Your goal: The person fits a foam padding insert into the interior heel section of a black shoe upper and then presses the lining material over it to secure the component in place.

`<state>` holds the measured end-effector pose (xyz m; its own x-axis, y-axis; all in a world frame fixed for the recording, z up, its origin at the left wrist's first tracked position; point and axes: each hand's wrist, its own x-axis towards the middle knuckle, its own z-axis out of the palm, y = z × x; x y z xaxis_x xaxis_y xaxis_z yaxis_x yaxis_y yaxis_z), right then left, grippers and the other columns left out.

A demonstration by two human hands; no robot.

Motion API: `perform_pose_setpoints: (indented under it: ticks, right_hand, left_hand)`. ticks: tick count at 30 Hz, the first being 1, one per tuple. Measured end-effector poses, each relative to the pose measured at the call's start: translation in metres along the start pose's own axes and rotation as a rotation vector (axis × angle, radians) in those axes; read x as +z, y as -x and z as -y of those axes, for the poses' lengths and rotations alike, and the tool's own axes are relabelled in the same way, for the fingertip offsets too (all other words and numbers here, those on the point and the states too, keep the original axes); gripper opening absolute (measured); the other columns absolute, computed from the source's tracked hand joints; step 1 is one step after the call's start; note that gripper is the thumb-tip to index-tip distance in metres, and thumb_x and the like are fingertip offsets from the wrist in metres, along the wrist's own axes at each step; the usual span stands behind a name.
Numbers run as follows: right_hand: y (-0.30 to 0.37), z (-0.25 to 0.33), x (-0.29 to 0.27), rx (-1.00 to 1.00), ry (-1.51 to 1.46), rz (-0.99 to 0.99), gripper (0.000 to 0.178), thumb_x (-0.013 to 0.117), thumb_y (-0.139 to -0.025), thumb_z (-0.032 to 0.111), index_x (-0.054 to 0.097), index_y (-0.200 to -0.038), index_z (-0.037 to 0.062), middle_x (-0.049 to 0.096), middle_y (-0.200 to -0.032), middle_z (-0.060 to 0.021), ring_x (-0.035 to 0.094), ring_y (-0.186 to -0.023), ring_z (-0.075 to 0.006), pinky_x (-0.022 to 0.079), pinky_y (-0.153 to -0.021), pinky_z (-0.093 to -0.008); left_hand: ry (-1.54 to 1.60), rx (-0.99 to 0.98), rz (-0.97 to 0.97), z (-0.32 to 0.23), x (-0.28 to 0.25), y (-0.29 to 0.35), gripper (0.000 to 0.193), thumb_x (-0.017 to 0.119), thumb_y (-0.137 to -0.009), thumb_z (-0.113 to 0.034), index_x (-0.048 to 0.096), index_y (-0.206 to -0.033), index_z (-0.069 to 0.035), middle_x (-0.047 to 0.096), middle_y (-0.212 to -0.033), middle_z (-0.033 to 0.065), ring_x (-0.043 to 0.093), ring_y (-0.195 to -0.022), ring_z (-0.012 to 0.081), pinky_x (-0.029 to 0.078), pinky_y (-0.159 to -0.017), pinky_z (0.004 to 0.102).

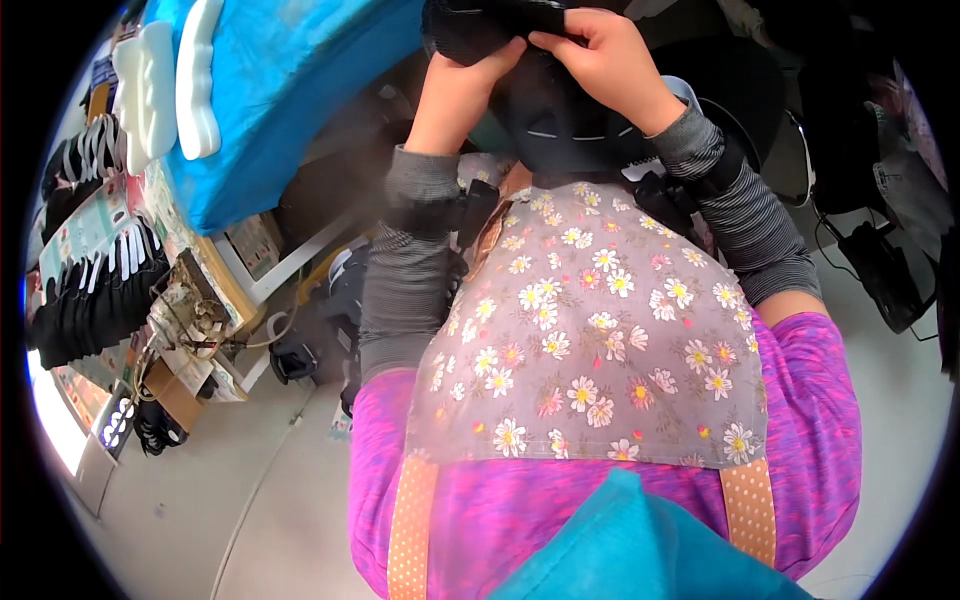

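At the top edge, both my hands are on a dark, soft-looking black piece [490, 22], partly cut off by the frame, and its exact kind does not show. My left hand [465, 85] grips its lower side, with the thumb pointing right. From the other side my right hand [612, 62] pinches it between thumb and fingers. The two thumbs almost meet. Below the hands, more black material [560, 110] with a thin white line lies above my flowered apron [590, 330]. Dark grey striped sleeves cover both forearms.
A bright blue cover [290, 70] drapes a surface at upper left, with wavy white foam-like pieces [198, 80] on it. Black pieces with white strips [105, 295] stand in a row at far left. Cables, a box [172, 390] and a black object [885, 275] on the right surround me.
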<state>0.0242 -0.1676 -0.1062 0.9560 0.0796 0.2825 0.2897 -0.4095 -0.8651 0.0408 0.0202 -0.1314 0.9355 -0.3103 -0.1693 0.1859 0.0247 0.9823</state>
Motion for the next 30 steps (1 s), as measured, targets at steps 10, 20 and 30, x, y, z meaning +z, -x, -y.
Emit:
perform_pose_setpoints:
  ticks: [10, 20, 30]
  right_hand:
    - [0.006, -0.014, -0.004, 0.214, -0.325, -0.029, 0.015, 0.066, -0.088, 0.009, 0.067, -0.087, -0.0067, 0.065, -0.068, -0.0118, 0.057, -0.067, -0.0072, 0.046, -0.059, -0.0301]
    - [0.016, -0.04, 0.007, 0.248, -0.189, 0.015, 0.016, 0.067, -0.09, 0.013, 0.07, -0.093, -0.003, 0.068, -0.073, -0.0025, 0.054, -0.067, -0.0045, 0.045, -0.061, -0.0247]
    - [0.017, -0.056, -0.001, 0.24, -0.328, 0.035, 0.02, 0.065, -0.093, 0.01, 0.071, -0.108, -0.0025, 0.073, -0.092, -0.0011, 0.062, -0.084, -0.0044, 0.049, -0.076, -0.0198]
  left_hand:
    - [-0.079, -0.099, 0.096, -0.037, 0.016, -0.014, 0.03, 0.069, -0.087, -0.011, 0.065, -0.114, 0.004, 0.068, -0.106, 0.0053, 0.061, -0.095, 0.0137, 0.049, -0.083, 0.0285]
    - [0.074, -0.128, 0.114, -0.023, 0.011, -0.019, 0.03, 0.069, -0.086, -0.007, 0.064, -0.114, 0.003, 0.067, -0.104, 0.0042, 0.062, -0.094, 0.0137, 0.049, -0.084, 0.0276]
    - [-0.09, -0.075, 0.104, -0.04, 0.024, -0.012, 0.029, 0.069, -0.086, -0.009, 0.066, -0.112, 0.003, 0.068, -0.103, 0.0044, 0.062, -0.092, 0.014, 0.049, -0.082, 0.0281]
